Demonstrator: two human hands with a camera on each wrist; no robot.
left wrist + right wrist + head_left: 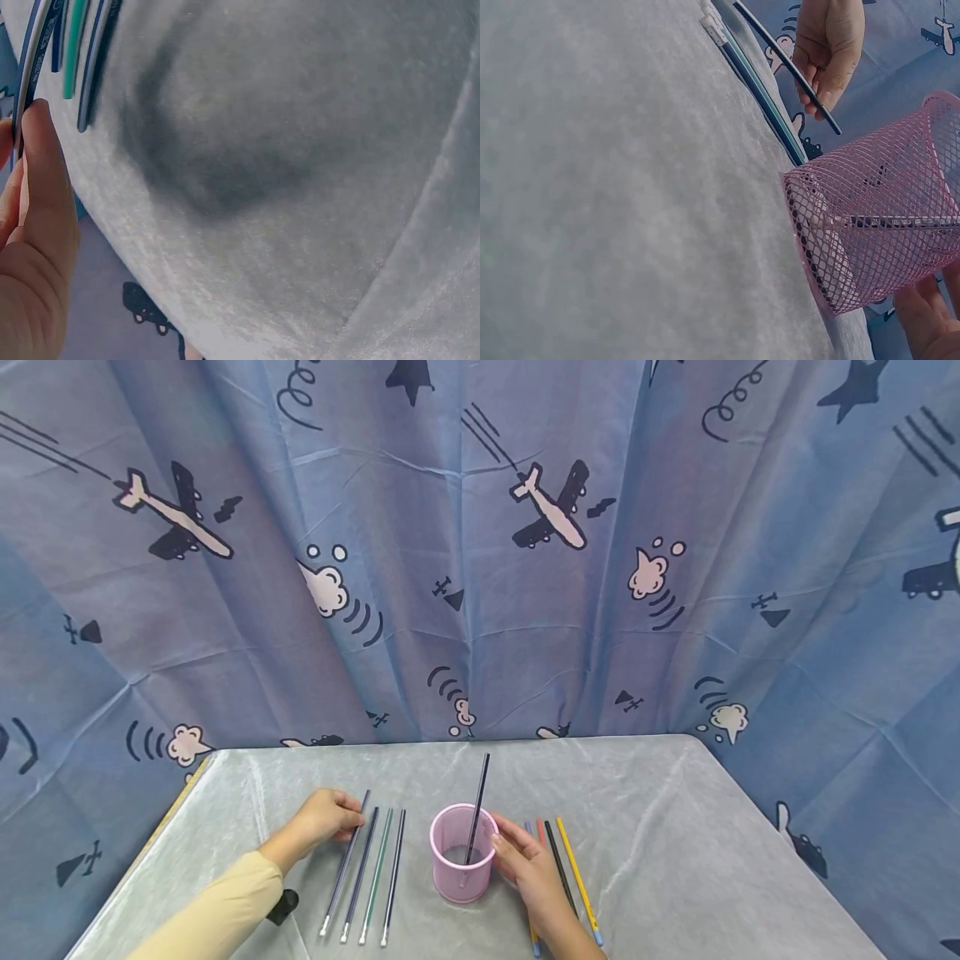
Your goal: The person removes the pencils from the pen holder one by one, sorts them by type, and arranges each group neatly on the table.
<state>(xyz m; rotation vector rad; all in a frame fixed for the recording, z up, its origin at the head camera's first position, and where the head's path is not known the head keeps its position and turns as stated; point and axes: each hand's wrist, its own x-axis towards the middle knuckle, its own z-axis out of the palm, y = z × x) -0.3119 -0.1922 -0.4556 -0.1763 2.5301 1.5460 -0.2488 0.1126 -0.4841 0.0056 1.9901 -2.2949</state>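
Note:
My left hand (326, 817) pinches a dark blue pencil (342, 878) near its upper end; in the right wrist view this pencil (787, 66) hangs apart from the others. Beside it lie a dark pencil (361, 875), a green pencil (377, 877) and another dark blue pencil (393, 877), white erasers toward me. A pink mesh pencil cup (461, 887) stands upright at the middle, one dark pencil (479, 802) leaning inside it. My right hand (534, 878) holds the cup's right side, thumb at the rim; some fingers are hidden behind the cup.
Right of the cup lie a yellow pencil (576, 877), a black pencil (557, 856), a red pencil (541, 832) and a purple one (528, 827), partly covered by my right hand. A small black object (282, 907) sits by my left sleeve. A patterned curtain (480, 610) hangs behind the cloth-covered table (675, 860).

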